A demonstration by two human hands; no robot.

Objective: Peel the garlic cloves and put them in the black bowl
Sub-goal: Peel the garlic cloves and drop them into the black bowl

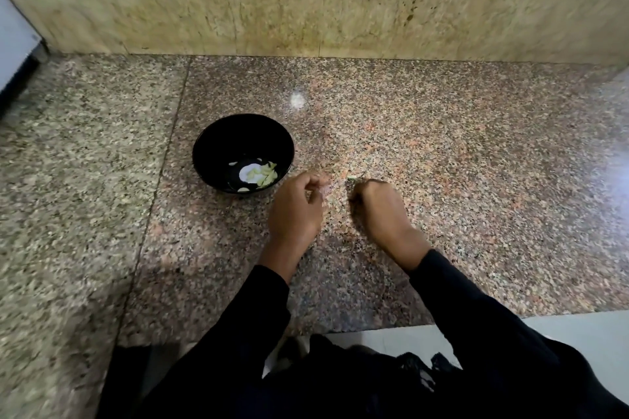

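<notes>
Head view: a black bowl [243, 153] sits on the speckled granite surface [442, 153], at about ten o'clock from the hands, with a small heap of pale peeled cloves [262, 173] lying at its bottom. The left hand [296, 211] hangs just beside the bowl's near rim, at its five o'clock; its fingers are curled inward and something pale pink shows at the fingertips, possibly a clove or a scrap of skin (blur makes it hard to say which). The right hand [381, 211] rests near it at three o'clock, knuckles up, fingers folded under against the stone. A small pale fleck [354, 177] shows at its tip, at twelve o'clock, but whether that grip has hold of it I cannot tell.

Risks, as I judge them: the stone looks polished, so a slick peeled clove could skid away if it slips from the fingers. Loose skin could also drop into the bowl along with the garlic, since the left hand works so close to the rim, and a careless wrist could nudge the bowl.
</notes>
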